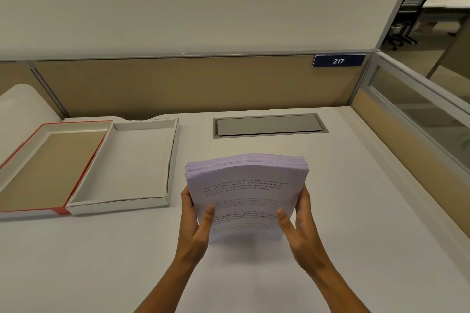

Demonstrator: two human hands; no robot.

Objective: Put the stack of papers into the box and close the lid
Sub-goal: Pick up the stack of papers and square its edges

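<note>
A thick stack of pale printed papers (pixel 245 185) is held above the white desk, its far edge tilted up and bowed. My left hand (pixel 197 223) grips its left side with the thumb on top. My right hand (pixel 296 221) grips the right side the same way. The open white box (pixel 173 160) lies flat to the left of the stack, with nothing inside. Its lid (pixel 23 149), red-edged with a brown inner face, lies upside down against the box's left side.
A grey cable hatch (pixel 269 125) is set into the desk behind the papers. Tan partition panels (pixel 193 83) close the back and right side. A white rolled sheet (pixel 20 109) lies at the far left. An office chair (pixel 407 15) stands beyond the partition.
</note>
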